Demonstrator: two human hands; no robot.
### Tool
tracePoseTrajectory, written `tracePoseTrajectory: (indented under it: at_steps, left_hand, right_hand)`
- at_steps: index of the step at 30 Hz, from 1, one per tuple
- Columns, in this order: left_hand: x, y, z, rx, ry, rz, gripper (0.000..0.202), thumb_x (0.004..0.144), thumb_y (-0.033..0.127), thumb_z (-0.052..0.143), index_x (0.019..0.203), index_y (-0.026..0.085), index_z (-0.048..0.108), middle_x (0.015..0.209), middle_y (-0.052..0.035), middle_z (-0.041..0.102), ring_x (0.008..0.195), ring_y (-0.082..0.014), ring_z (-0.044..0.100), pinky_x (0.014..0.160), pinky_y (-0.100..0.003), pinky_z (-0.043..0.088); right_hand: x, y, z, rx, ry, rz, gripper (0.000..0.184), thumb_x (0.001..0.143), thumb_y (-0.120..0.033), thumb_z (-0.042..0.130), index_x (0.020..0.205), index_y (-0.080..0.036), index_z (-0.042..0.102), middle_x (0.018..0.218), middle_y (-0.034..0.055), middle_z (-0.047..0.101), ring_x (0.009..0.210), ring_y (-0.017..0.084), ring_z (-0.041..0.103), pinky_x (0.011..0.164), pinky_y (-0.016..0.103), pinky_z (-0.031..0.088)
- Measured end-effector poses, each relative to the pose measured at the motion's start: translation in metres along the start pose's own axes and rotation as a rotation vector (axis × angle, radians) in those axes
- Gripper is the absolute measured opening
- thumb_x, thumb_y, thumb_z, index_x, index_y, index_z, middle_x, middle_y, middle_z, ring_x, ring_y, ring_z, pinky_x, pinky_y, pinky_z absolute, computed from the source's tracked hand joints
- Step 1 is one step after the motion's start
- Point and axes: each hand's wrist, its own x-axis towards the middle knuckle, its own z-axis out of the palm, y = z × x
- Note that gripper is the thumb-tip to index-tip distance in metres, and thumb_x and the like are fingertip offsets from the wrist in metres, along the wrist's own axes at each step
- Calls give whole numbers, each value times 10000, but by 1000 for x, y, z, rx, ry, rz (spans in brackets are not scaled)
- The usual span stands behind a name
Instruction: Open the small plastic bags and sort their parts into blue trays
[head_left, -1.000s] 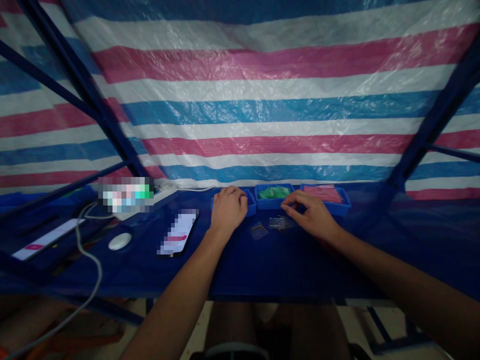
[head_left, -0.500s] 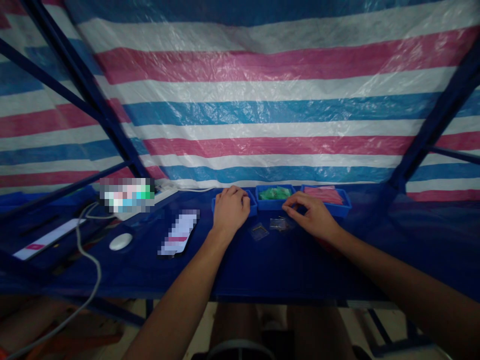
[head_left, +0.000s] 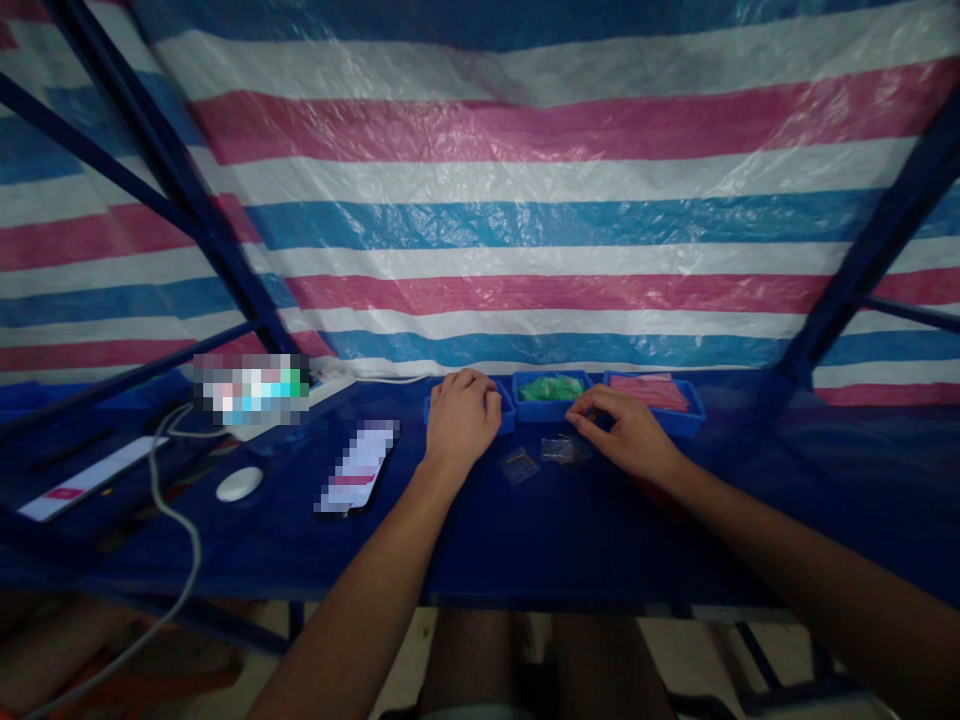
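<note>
Two flat, see-through bags (head_left: 520, 465) are laid on the blue table (head_left: 517, 545) between the hands; a slim brownish piece is seen in the left one, while the other's contents are too small to be told. They are found at four o'clock from the left hand (head_left: 462, 420) and nine o'clock from the right hand (head_left: 628, 430). Three blue trays (head_left: 541, 411) are lined up: one partly covered by the left hand, whose fingers are curled, anything held being hidden; one with green packets (head_left: 551, 388), at ten o'clock from the right hand; one with pink packets (head_left: 654, 390), at two. The right thumb and forefinger are set narrow; whether anything is pinched cannot be told.
</note>
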Motion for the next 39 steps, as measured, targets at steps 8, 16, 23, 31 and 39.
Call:
tracePoseTrajectory:
  at_steps: [8, 16, 23, 31, 39]
  left_hand:
    - [-2, 5, -2, -13, -7, 3, 239, 987, 230, 512, 1035, 242, 746, 1176, -60, 723, 1180, -282, 601, 1018, -445, 466]
    - [0, 6, -4, -11, -31, -14, 262, 993, 227, 497, 1058, 242, 751, 1193, -71, 721, 1191, -284, 596, 1048, -450, 462]
    - [0, 5, -2, -3, -18, -4, 268, 995, 230, 489, 1056, 241, 750, 1182, -69, 723, 1185, -289, 599, 1034, -453, 463]
    - [1, 7, -2, 2, -23, 7, 263, 992, 235, 497, 1050, 241, 754, 1174, -72, 726, 1179, -287, 602, 1025, -446, 468]
    - [1, 7, -1, -10, -22, -1, 267, 992, 232, 495, 1056, 241, 754, 1174, -70, 725, 1182, -287, 602, 1042, -452, 466]
  right_hand:
    - [1, 0, 0, 6, -10, -18, 106, 989, -281, 644, 948, -245, 735, 931, 60, 740, 852, 237, 692, 772, 386, 543]
    - [1, -2, -1, -9, -17, -33, 127, 998, -300, 636, 948, -246, 738, 924, 63, 745, 846, 240, 690, 782, 398, 552]
    - [1, 0, -1, 6, -6, -20, 115, 992, -288, 642, 933, -242, 730, 926, 58, 738, 848, 235, 689, 780, 387, 542]
    - [2, -3, -5, -2, -8, -39, 132, 1003, -295, 635, 919, -246, 724, 913, 57, 742, 847, 238, 686, 778, 390, 536]
    - [2, -3, -2, -8, -46, -40, 149, 1005, -309, 632, 904, -245, 721, 902, 56, 738, 839, 240, 685, 774, 397, 539]
